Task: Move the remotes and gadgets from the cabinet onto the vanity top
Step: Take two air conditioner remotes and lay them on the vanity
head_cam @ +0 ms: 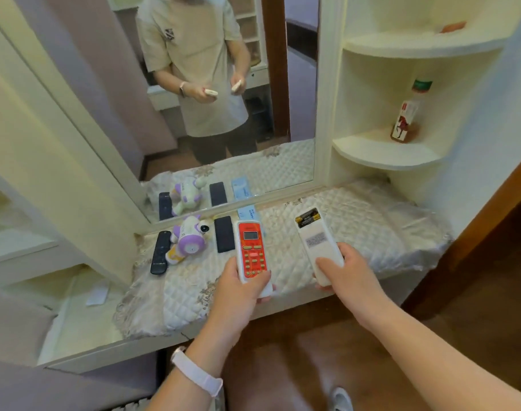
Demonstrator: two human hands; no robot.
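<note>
My left hand (244,284) grips the lower end of a red-faced white remote (251,247), held face up over the quilted vanity top (357,226). My right hand (346,271) holds a white remote (317,241) back side up, its battery bay uncovered with batteries showing at the far end. On the vanity top lie a black remote (160,253) at the left, a purple and white toy gadget (186,240), a black flat remote (224,234) and a light blue packet (248,213) near the mirror.
A large mirror (212,99) stands behind the vanity top and reflects a person. Corner shelves (386,152) at the right hold a bottle (406,115). A cream side surface (84,315) lies lower left with a white paper. Dark wooden floor lies below.
</note>
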